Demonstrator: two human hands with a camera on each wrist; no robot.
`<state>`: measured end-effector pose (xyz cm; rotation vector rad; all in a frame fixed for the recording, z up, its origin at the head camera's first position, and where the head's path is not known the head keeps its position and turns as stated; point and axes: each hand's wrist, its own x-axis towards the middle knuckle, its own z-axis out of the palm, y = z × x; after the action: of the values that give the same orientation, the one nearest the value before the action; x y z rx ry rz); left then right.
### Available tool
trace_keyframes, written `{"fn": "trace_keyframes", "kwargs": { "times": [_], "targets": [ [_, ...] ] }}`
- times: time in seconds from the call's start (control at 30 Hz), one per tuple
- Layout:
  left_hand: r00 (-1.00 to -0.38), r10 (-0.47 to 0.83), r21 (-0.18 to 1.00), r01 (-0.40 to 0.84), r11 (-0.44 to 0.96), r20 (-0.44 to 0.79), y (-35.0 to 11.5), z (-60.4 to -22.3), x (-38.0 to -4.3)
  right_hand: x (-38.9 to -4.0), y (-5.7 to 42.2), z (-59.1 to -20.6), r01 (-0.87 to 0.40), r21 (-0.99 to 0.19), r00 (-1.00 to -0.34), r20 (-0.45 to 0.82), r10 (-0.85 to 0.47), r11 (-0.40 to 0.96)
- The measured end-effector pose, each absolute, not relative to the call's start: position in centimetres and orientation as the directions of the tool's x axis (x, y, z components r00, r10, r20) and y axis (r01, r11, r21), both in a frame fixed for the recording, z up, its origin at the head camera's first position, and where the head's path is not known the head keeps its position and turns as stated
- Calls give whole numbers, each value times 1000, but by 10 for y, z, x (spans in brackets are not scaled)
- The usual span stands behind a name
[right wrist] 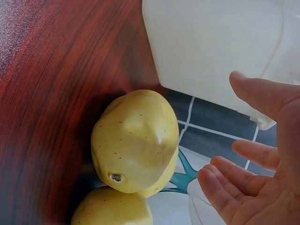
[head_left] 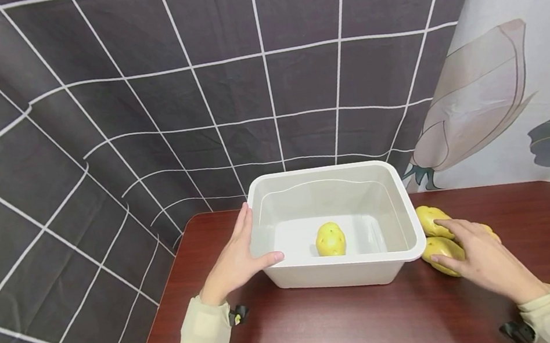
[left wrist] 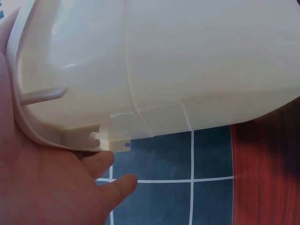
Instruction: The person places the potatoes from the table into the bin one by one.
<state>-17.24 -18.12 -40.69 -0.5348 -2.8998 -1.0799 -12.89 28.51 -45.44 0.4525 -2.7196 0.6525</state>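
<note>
My left hand (head_left: 235, 262) rests against the left side of a white plastic bin (head_left: 342, 272), fingers straight along the wall and thumb over the front rim. In the left wrist view, its palm lies at the rim corner. One yellow potato (head_left: 330, 240) is inside the bin, on its floor. Right of the bin, my right hand (head_left: 488, 261) hovers over a group of yellow potatoes, its fingers loosely spread and holding nothing. The near potato (right wrist: 136, 140) has a dark stem spot; a second potato (right wrist: 112, 208) lies beside it, and another is partly hidden behind.
The bin and potatoes stand on a reddish-brown wooden table (head_left: 318, 329). Behind and to the left hangs dark cloth (head_left: 232, 95) with a white grid. A pale curtain with a flower print (head_left: 475, 96) hangs at the back right.
</note>
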Motion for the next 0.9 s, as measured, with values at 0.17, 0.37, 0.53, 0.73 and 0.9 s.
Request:
{"fn": "trace_keyframes", "kwargs": {
  "times": [0.17,0.37,0.53,0.73,0.9],
  "targets": [
    [-943,313,639,312,703,115,-181,-406,-172,-129,285,-456,-390,-391,-894,377,-242,833],
    [-942,317,636,315,705,115,-181,-405,-171,-128,287,-459,-388,-400,-898,367,-243,830],
    [-941,320,631,317,708,114,-181,-404,-171,-128,287,-459,-366,-411,-912,338,-233,835],
    [-940,321,625,320,712,116,-181,-403,-171,-129,287,-460,-347,-420,-924,307,-229,839],
    [-942,317,631,312,710,109,-181,-405,-171,-129,287,-462,-340,-419,-928,294,-229,842]
  ]
}}
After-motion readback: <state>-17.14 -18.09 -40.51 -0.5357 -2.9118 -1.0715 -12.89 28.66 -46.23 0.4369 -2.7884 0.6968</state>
